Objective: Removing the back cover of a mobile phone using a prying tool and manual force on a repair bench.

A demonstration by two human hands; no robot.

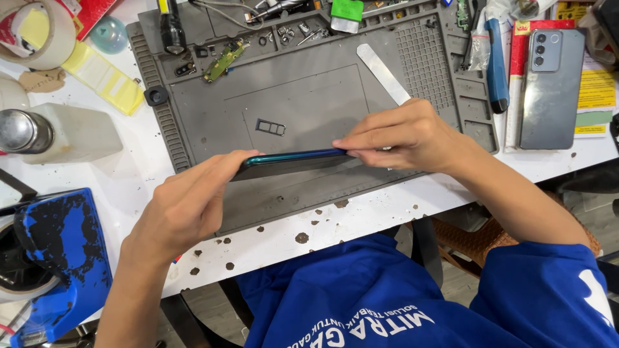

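A dark smartphone with a blue-green edge (290, 160) stands on its long side over the grey repair mat (303, 96). My left hand (187, 206) grips its left end, fingers curled over the top edge. My right hand (406, 135) pinches the phone's right end with thumb and fingers. A small SIM tray (270, 127) lies flat on the mat just behind the phone. A flat metal pry blade (382, 72) lies on the mat behind my right hand.
A grey smartphone (551, 87) lies face down at the right, next to a blue-handled tool (496, 64). A green circuit board (224, 61), screws and small parts fill the mat's back trays. A white bottle (61, 133), tape roll (35, 32) and blue device (61, 251) stand left.
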